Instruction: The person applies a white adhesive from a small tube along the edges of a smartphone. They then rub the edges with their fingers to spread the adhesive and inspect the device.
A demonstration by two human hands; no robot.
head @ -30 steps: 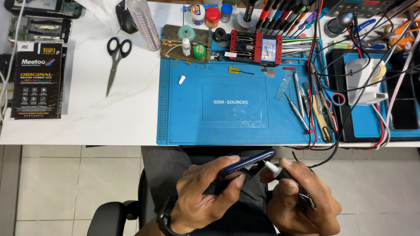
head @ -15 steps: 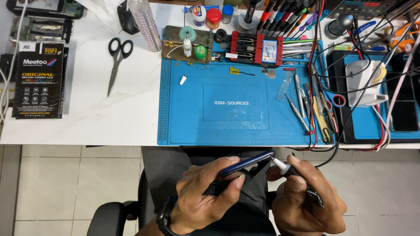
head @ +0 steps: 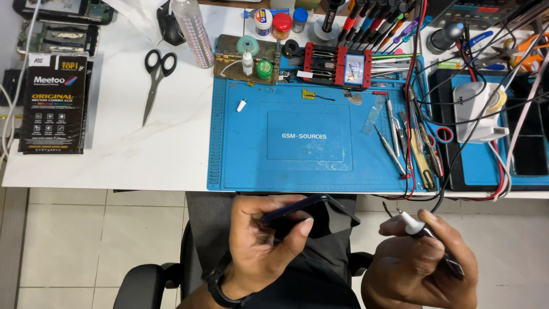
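My left hand (head: 263, 240) grips a dark smartphone (head: 311, 214) by its edge, held tilted over my lap below the table's front edge. My right hand (head: 420, 263) is closed on a pen-shaped tool with a white tip (head: 414, 224), its point aimed left toward the phone but apart from it. A black watch band (head: 220, 286) circles my left wrist. Both hands sit lower than the blue work mat (head: 240, 166).
On the white table lie black scissors (head: 155, 77), a black printed box (head: 54, 103), a clear bottle (head: 191, 31), a red phone clamp (head: 337, 60), tweezers and drivers (head: 412, 137), tangled red and black cables (head: 457, 114). My black chair (head: 148, 283) stands on tiled floor.
My right hand with the tool has pulled away to the right, off the phone's end. The left hand has turned the phone so its dark face shows more.
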